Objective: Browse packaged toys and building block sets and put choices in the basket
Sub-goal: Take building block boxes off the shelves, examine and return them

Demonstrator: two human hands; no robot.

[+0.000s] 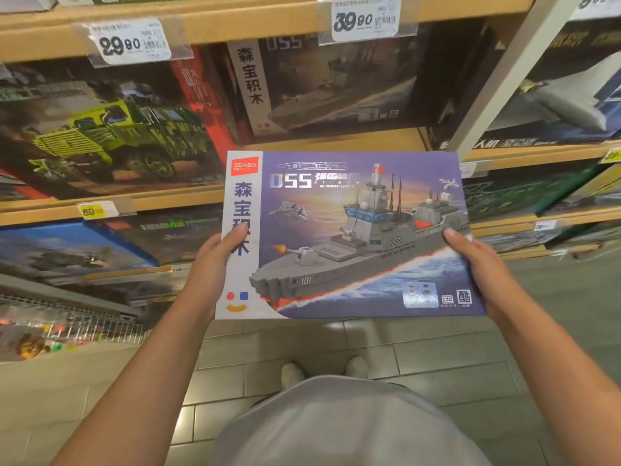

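Observation:
I hold a flat building block set box (pixel 342 230) face up in front of me, below chest height. Its cover shows a grey warship numbered 101, the mark "055" and a white strip with a red SEMBO logo. My left hand (pixel 215 264) grips the box's left edge, thumb on the white strip. My right hand (pixel 477 264) grips the right edge, thumb on the cover. The fingers of both hands are hidden under the box. No basket is in view.
Wooden store shelves (pixel 319 141) ahead carry more boxed sets: a green truck box (pixel 111 129) at left, the same warship box (pixel 322 85) on the shelf behind, others to the right. Price tags (pixel 131 40) hang on shelf edges. Tiled floor and my shoes (pixel 292 373) lie below.

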